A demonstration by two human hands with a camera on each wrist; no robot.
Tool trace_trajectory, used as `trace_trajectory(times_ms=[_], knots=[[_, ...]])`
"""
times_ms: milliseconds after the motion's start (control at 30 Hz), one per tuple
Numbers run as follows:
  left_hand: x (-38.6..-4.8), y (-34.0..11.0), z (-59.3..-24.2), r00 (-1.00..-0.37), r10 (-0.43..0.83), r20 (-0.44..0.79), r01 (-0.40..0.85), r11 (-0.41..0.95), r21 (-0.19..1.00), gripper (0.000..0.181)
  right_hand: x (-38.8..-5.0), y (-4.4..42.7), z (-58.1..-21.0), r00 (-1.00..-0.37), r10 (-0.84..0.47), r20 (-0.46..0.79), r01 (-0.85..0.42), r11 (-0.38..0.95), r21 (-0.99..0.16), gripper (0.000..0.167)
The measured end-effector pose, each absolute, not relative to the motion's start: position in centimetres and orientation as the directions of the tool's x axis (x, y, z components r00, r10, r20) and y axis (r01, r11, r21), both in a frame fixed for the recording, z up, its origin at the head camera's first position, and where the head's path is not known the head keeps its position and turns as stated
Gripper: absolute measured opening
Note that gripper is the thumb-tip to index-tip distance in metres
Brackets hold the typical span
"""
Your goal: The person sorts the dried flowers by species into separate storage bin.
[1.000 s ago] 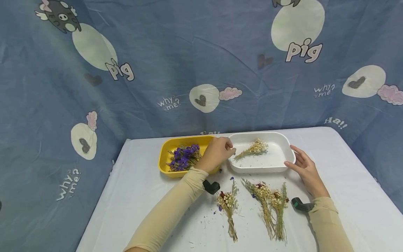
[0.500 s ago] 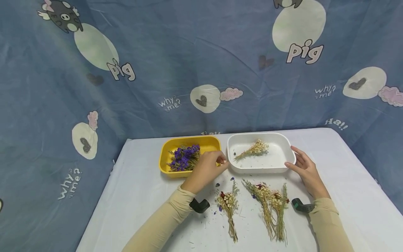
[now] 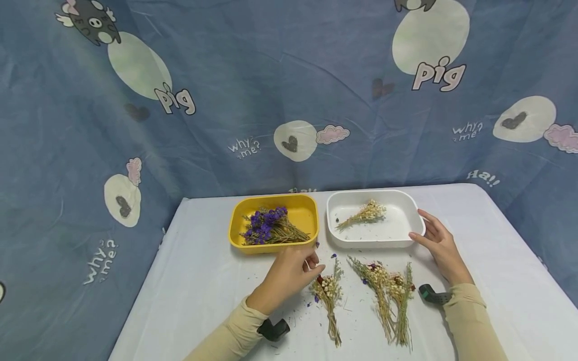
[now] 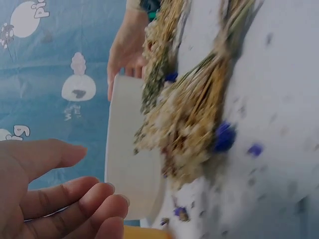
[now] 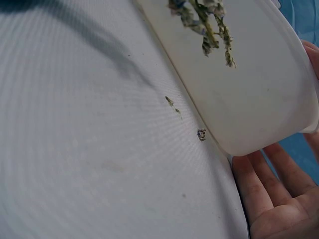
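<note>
My left hand (image 3: 286,276) hovers in front of the yellow tray, just left of a tied dried-flower bunch (image 3: 331,301). Its fingers are loosely curled, and the left wrist view shows nothing in them. With thumb and fingers, my right hand (image 3: 440,245) holds the right end of the white tray (image 3: 399,230). A small bunch of cream dried flowers (image 3: 371,212) lies inside that tray. Purple dried flowers (image 3: 266,224) with straw-like stems fill much of the yellow tray (image 3: 308,213). Two more mixed bunches (image 3: 381,288) lie side by side before the white tray.
Loose bits of stem and purple petals (image 3: 334,255) are scattered over the white tabletop (image 3: 198,281). Behind the trays hangs a blue curtain (image 3: 235,100) with printed pigs. Each wrist wears a black camera (image 3: 273,330).
My left hand has come back from between the two trays toward the near side, uncovering the purple flowers' stems. The right hand keeps its place on the white tray.
</note>
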State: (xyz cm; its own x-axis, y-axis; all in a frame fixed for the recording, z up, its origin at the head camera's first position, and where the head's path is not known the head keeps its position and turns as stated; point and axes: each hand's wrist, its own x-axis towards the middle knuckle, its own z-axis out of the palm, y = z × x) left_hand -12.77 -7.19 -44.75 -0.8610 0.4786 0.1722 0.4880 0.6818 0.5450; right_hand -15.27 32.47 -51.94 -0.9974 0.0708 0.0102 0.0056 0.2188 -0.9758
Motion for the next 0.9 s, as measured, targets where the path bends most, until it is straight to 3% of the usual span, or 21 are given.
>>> trace_trajectory(times_ms=[300,533,900], knots=[[-9.8,-7.2,-46.5,-0.856,0.516,0.010,0.410,0.668,0.621,0.038,-15.2,32.4,-52.0,-0.997,0.074,0.020,-0.003,0.230,-0.973,0.081],[-8.8,-6.7,-47.4,-0.859,0.502,-0.100,0.334,0.698,0.634,0.046,-15.1,32.4,-52.0,-0.997,0.070,0.031,-0.013,0.243,-0.970,0.081],[-8.4,-6.0,-48.7,-0.884,0.463,-0.064,0.354,0.753,0.554,0.046,-15.2,32.4,-52.0,-0.997,0.065,0.041,-0.026,0.225,-0.974,0.080]])
